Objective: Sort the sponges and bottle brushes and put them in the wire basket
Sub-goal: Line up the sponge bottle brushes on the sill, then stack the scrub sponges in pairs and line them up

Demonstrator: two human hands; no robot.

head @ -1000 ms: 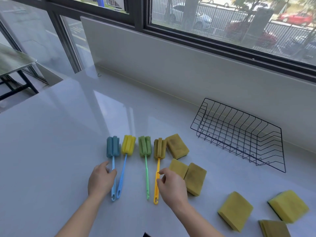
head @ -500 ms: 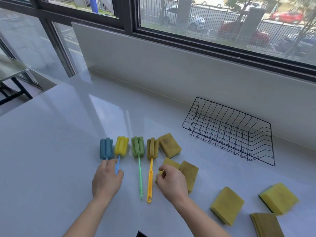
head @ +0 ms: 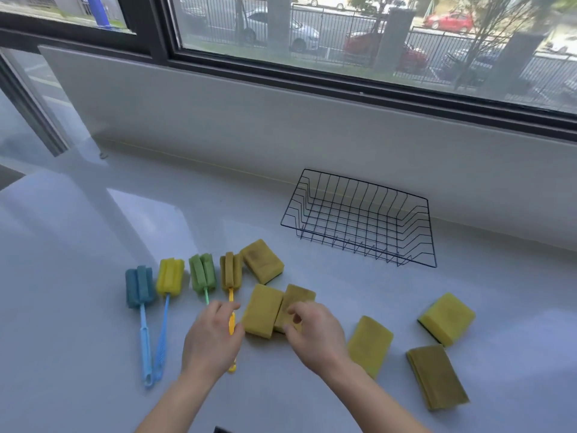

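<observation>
**HAND AND ITEM STATUS: HEAD VIEW**

Head view. From my station I see both hands low over the white counter, set apart with one sponge between them.

The left hand lies back-up over the handles of the green brush and the orange brush. Its index finger and thumb pinch the orange brush handle, and the looped end of that handle shows below the palm.

The right hand has its fingers curled round the near end of the dark sponge. The pale sponge lies between the two hands and touches the dark sponge along one long side.

Left of the left hand lies the yellow brush, with the blue brush further left. Their handle ends meet on my side. All four foam heads sit in a row beyond the left hand.

The far sponge lies beyond the left hand's fingers, just beside the orange brush head.

Three sponges lie right of the right hand:
- the near sponge, just beside the wrist;
- the bright sponge, further out;
- the olive sponge, further out.

The wire basket stands beyond the right hand, near the wall under the window, apart from every sponge and brush.
</observation>
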